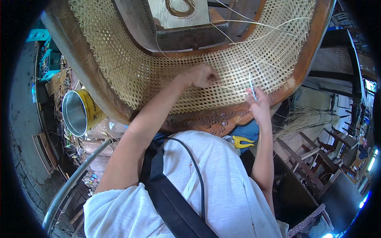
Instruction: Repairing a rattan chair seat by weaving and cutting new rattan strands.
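Note:
A curved wooden chair frame with woven cane fills the space in front of me, its carved front rail closest to my body. My left hand is over the middle of the weave, fingers pinched together on what looks like a thin cane strand. To its right, my right hand grips a slim pointed metal tool, like an awl, tip upward over the cane near the rail. Long loose cane strands stick out across the right part of the weave. The left fingertips are partly hidden.
A coil of cane lies on a pale board beyond the frame. Yellow-handled pliers rest by my lap. A yellow bucket and metal pole are at left. At right are a cane bundle and wooden furniture parts.

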`<state>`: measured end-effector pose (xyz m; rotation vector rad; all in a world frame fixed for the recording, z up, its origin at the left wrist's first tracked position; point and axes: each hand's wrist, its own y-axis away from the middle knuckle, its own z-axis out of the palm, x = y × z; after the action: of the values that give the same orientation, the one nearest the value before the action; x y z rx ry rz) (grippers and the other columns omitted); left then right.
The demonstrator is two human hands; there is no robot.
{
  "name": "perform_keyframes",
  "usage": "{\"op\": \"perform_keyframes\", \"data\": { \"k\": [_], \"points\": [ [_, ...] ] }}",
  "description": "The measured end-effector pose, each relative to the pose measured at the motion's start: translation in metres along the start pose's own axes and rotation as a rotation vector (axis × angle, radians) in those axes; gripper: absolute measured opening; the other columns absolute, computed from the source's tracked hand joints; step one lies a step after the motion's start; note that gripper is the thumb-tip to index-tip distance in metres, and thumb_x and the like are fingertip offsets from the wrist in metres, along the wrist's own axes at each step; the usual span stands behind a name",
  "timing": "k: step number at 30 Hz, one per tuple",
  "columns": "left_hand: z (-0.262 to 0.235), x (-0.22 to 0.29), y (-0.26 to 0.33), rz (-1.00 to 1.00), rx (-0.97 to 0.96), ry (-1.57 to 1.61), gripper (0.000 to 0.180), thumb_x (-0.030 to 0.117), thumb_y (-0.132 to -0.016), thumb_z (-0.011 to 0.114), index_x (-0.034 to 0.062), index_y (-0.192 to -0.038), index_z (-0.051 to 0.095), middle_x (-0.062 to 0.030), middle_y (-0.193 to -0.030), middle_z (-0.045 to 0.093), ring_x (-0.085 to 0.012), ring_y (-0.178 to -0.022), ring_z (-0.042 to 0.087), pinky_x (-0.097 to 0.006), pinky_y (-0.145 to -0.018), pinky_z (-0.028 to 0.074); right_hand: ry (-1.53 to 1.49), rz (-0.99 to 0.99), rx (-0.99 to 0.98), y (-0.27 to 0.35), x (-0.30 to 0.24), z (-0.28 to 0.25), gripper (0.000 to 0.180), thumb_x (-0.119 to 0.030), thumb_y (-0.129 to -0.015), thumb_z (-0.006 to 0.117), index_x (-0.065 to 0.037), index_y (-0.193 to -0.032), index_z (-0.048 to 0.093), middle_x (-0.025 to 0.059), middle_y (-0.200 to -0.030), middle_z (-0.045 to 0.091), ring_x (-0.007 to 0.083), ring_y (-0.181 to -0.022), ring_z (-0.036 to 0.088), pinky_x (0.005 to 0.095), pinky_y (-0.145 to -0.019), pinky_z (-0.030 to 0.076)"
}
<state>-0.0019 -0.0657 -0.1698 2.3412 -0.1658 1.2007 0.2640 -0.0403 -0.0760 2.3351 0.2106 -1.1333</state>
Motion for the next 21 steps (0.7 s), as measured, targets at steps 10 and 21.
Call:
{"op": "perform_keyframes", "data": {
  "k": [10,21],
  "points": [
    [-0.019,-0.030,0.002,0.003,0.124,0.487,0.021,0.023,-0.085,0.074,0.0072,-0.098,0.074,-0.0052,-0.089,0.072,-0.0125,-0.081,0.064,-0.032,-0.079,0.052,0.667,0.116,-0.220,-0.021,-0.066,0.058,0.024,-0.019,-0.093,0.053,-0.006,-0.112,0.062,0.0215,-0.091,0.068,0.0326,-0.087,0.068,0.0445,-0.078,0.051],
    [-0.016,-0.052,-0.002,-0.094,0.172,0.388,0.019,0.018,-0.075,0.076,0.0039,-0.087,0.072,-0.0080,-0.082,0.071,-0.0153,-0.078,0.064,-0.033,-0.077,0.051,0.877,-0.042,-0.310,-0.040,-0.075,0.090,0.019,-0.012,-0.082,0.059,0.003,-0.089,0.070,0.0250,-0.089,0.069,0.0371,-0.089,0.068,0.0470,-0.082,0.052]
  ]
}}
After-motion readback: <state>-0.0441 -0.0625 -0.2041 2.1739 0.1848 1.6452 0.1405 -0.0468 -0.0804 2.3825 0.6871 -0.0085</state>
